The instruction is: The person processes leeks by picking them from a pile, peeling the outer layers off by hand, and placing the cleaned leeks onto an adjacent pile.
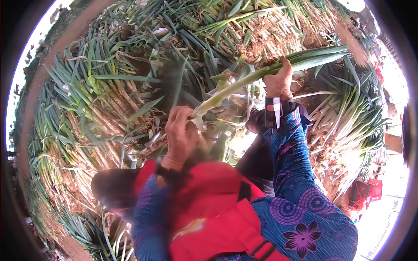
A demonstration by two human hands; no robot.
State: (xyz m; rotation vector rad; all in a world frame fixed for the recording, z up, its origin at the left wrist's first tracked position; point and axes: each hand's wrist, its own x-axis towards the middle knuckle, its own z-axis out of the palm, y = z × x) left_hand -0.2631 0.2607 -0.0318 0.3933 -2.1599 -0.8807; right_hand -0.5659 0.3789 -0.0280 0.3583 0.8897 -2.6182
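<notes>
A long leek lies slantwise across the middle, its green leaves toward the upper right. My right hand is closed around its upper stalk, just below the leaves. Near its lower, pale end, my left hand is closed with the fingers bent against the stalk and some loose outer skin. A watch-like device is on my right wrist. Below the stalk hang peeled, pale leaf layers, partly blurred. The root end is hidden behind my left hand.
Piled unpeeled leeks fill the left side, with more leeks at the top. To the right lies a heap of whiter leeks. A red bag stands at the lower right. My red apron covers my lap.
</notes>
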